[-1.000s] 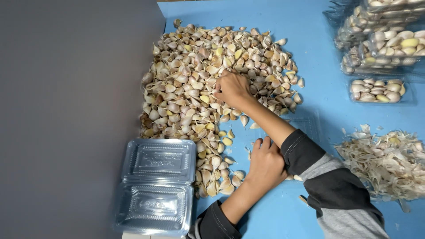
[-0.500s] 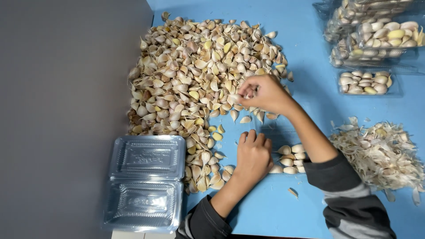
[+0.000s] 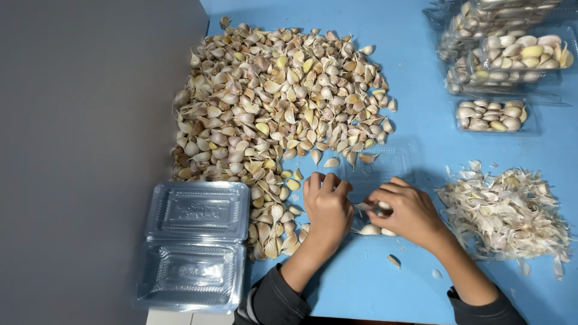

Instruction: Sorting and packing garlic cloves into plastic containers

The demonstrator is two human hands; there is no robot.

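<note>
The left hand rests on the blue counter at the lower edge of the large pile of unpeeled garlic cloves. Its fingers are curled into a loose fist with the knuckles facing up; whether anything lies inside this grip cannot be told.

The right hand is positioned just beside the left hand, to its right. Its fingers are bent inward and pinch a single garlic clove between the fingertips, so this grip is closed on the clove. The clove sits between the two hands, just above the counter.

A few loose cloves lie on the counter directly under the right hand, apparently inside a shallow clear tray that is hard to make out.

Surrounding items:
- A heap of dry garlic skins lies to the right of the right hand.
- An opened clear plastic clamshell container, hinged in two halves, sits to the left of the left hand at the counter's edge.
- Filled clear packs of peeled cloves are stacked at the upper right, well apart from both hands.
- Small skin fragments lie near the right wrist.
</note>
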